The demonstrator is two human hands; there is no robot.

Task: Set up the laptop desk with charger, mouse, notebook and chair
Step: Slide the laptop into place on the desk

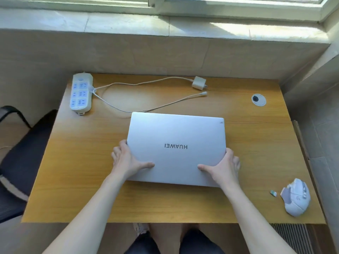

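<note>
A closed silver laptop (176,142) lies flat in the middle of the wooden desk (78,162), logo upside down to me. My left hand (126,160) grips its left near corner, thumb on the lid. My right hand (222,167) grips the right near corner the same way. A white charger brick (199,82) lies at the back, its cable (143,82) looping to a loose plug end (203,93). A white mouse (296,197) sits at the front right with a small USB dongle (273,193) beside it. A black chair (22,158) stands left of the desk.
A white power strip (81,93) lies at the back left corner of the desk. A round cable grommet (258,100) is set in the back right. A stone windowsill and wall rise behind the desk; a tiled wall closes the right side.
</note>
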